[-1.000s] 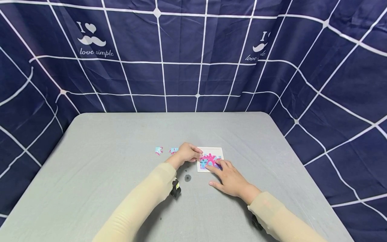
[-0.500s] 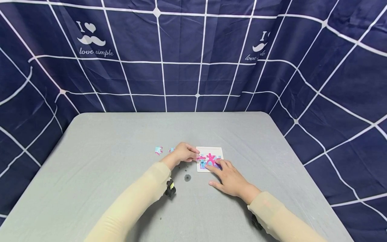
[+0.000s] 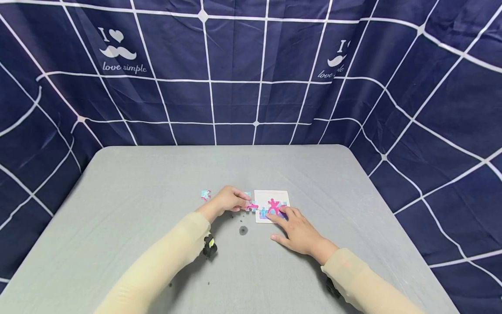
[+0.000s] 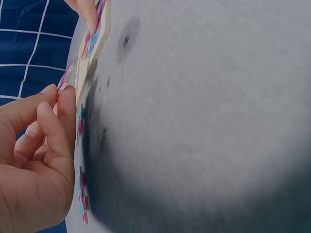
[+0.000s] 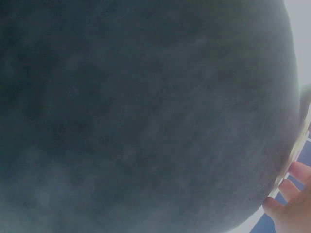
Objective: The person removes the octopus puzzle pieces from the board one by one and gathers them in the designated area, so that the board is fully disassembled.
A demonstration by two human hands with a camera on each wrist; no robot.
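Note:
My left hand (image 3: pixel 232 199) pinches a pink and light-blue jigsaw piece (image 3: pixel 252 206) between thumb and fingers, at the left edge of a white puzzle tray (image 3: pixel 270 194). In the left wrist view, the held piece (image 4: pixel 67 74) tilts up beside the tray's rim. Joined pieces with a pink shape (image 3: pixel 273 205) fill the near part of the tray, its far part showing white. My right hand (image 3: pixel 299 230) rests its extended fingers on the tray's near right part, covering some pieces. At the right wrist view's edge, the fingers (image 5: pixel 290 190) touch the tray.
A loose blue and pink jigsaw piece (image 3: pixel 205 195) lies left of my left hand. Close by the left hand, another loose piece (image 4: pixel 83 194) lies flat on the grey table (image 3: pixel 157 183). A dark stain (image 3: pixel 243 230) marks the cloth. A navy gridded curtain (image 3: pixel 235 102) stands behind.
My left hand has drawn leftward away from the tray, bringing the jigsaw piece from over the tray to its left edge. My right hand has stayed in place.

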